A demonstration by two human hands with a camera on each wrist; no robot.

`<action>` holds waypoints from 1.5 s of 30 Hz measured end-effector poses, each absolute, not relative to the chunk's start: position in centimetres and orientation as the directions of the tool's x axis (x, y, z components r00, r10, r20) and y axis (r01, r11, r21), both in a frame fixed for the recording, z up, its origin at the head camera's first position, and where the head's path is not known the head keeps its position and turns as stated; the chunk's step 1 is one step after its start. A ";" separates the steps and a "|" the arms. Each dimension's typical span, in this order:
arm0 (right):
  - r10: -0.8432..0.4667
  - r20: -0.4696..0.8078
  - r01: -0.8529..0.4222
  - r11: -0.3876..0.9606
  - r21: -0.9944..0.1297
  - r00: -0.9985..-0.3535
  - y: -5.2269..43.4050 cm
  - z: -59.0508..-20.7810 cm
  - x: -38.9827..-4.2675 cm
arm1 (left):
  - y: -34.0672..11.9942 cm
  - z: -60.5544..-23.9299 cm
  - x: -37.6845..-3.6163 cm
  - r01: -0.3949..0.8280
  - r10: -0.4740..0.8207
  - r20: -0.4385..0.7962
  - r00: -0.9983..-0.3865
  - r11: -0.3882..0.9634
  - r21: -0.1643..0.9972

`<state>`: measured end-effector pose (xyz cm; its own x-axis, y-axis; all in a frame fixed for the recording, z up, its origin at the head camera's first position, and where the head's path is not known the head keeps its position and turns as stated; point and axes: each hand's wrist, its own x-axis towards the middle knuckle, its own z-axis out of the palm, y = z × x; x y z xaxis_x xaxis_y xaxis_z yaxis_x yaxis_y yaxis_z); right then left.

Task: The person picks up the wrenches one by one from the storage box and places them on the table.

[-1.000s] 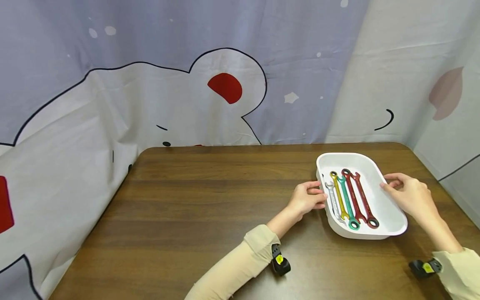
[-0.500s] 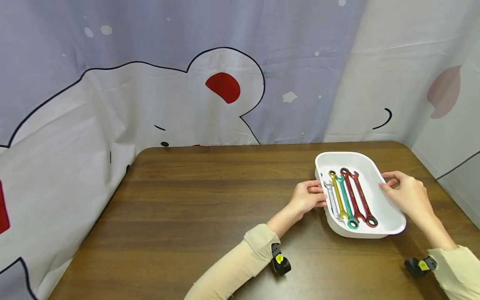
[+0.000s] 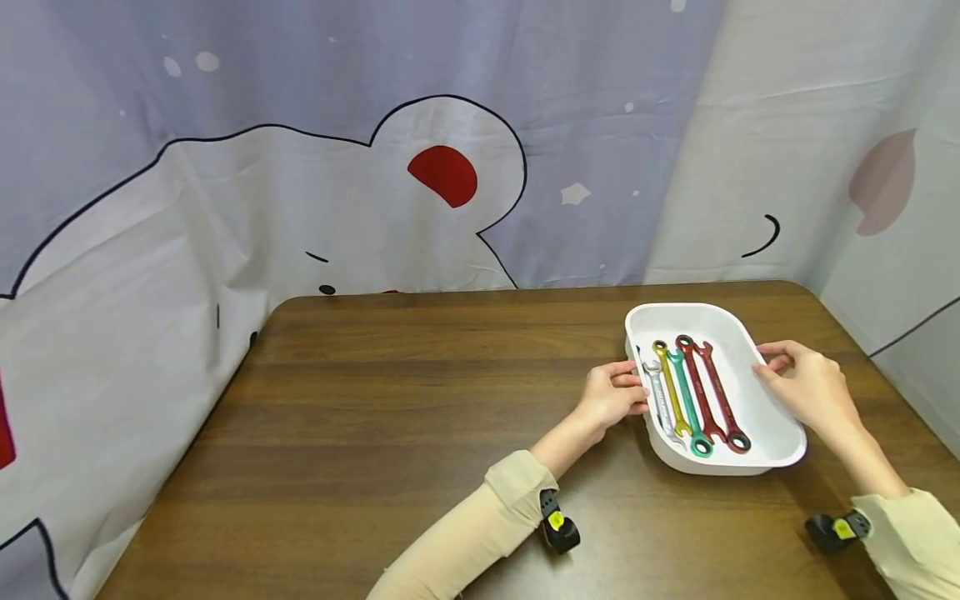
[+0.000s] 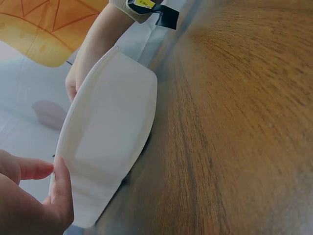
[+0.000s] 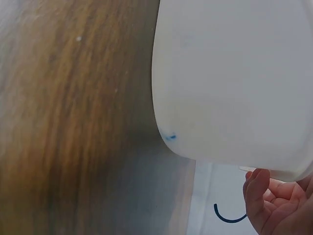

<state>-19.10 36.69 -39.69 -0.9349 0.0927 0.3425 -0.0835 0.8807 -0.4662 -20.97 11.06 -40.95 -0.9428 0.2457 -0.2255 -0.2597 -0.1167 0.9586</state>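
Note:
A white plastic tray point(image 3: 776, 429) stands at the right of the table, held at its two long sides. On its near-left side my left hand point(image 3: 609, 395) pinches the rim; thumb and fingertip meet there in the left wrist view. My right hand point(image 3: 810, 387) grips the opposite rim, thumb on top and fingers bent beneath the lip, as the right wrist view shows. Inside, side by side, lie a silver wrench point(image 3: 662, 404), a yellow wrench point(image 3: 672, 392), a green wrench point(image 3: 688, 400) and two red wrenches point(image 3: 722, 396). The left wall partly hides something dark beside the silver one.
The brown wooden table point(image 3: 412, 433) extends far to the left of the tray. A printed curtain point(image 3: 315, 200) hangs right behind its back edge and along both sides. Each wrist carries a black strapped camera point(image 3: 558, 529).
The whole head view has drifted slightly, so everything sits a little further left. Both hands keep their hold, and the tray and wrenches stay put relative to the table.

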 end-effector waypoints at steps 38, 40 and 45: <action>0.074 0.271 -0.077 0.859 -0.507 -0.960 33.7 -39.3 -20.2 | 8.1 -40.5 -21.5 -0.243 0.207 -0.228 -0.951 -0.052 0.969; 0.075 0.271 -0.078 0.856 -0.512 -0.960 33.7 -39.3 -20.3 | 8.0 -40.5 -21.5 -0.243 0.212 -0.227 -0.951 -0.050 0.969; 0.068 0.253 -0.081 0.841 -0.535 -0.965 33.7 -39.5 -20.5 | 7.5 -40.5 -21.5 -0.242 0.226 -0.224 -0.948 -0.055 0.969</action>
